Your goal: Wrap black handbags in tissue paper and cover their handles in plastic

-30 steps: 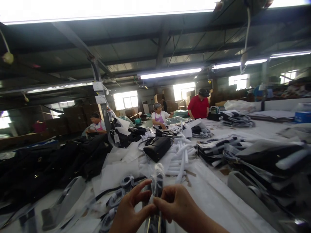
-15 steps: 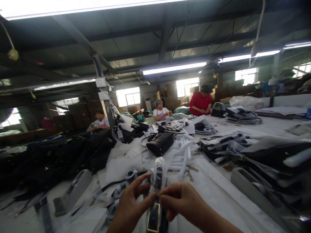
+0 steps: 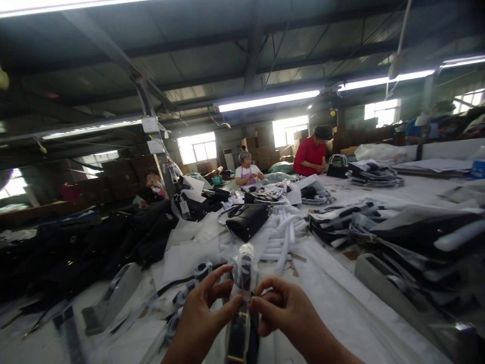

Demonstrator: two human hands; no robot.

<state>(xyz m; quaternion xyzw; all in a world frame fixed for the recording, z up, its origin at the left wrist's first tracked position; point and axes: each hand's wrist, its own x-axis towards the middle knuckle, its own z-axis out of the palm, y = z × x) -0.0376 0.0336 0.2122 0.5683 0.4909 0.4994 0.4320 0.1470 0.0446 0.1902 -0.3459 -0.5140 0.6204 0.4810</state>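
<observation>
Between my hands is a black strap (image 3: 237,333) with a gold-coloured buckle frame, cut off by the lower edge of the view. Clear plastic wrap (image 3: 245,258) covers its far end, and a pale band goes around it just below. My left hand (image 3: 202,313) grips the strap from the left, thumb on the band and fingers behind. From the right, my right hand (image 3: 290,311) pinches at the band's edge with thumb and index finger. A black handbag (image 3: 247,222) lies just beyond. Rolled grey straps (image 3: 185,293) are left of my left hand.
White foam tubes (image 3: 282,237) and paper sheets (image 3: 197,247) cover the table's middle. Grey tape dispensers (image 3: 111,298) stand at both sides. Black bags are piled left (image 3: 113,237) and right (image 3: 428,232). Co-workers, one in a red top (image 3: 308,155), are across the table.
The view has shifted slightly. My right index finger is raised and more bent than before. The strap sits a little lower, and its buckle is partly out of view.
</observation>
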